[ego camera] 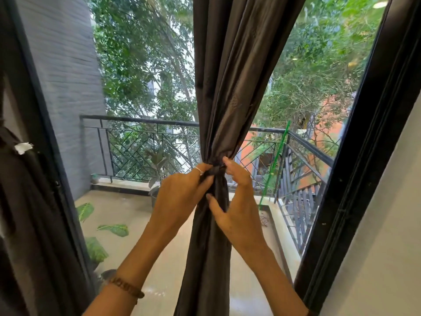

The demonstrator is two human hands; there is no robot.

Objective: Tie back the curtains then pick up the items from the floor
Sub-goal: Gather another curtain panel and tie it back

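A dark grey curtain hangs in front of the window, gathered into a narrow bunch at mid-height. A dark tie band wraps the bunch there. My left hand pinches the band from the left, a ring on one finger. My right hand holds the band from the right with its upper fingers, thumb spread lower against the cloth. Below the band the curtain falls straight down between my forearms. No floor items are in view.
A second dark curtain hangs at the far left. The black window frame runs down the right beside a white wall. Outside lie a balcony with a railing, a potted plant and trees.
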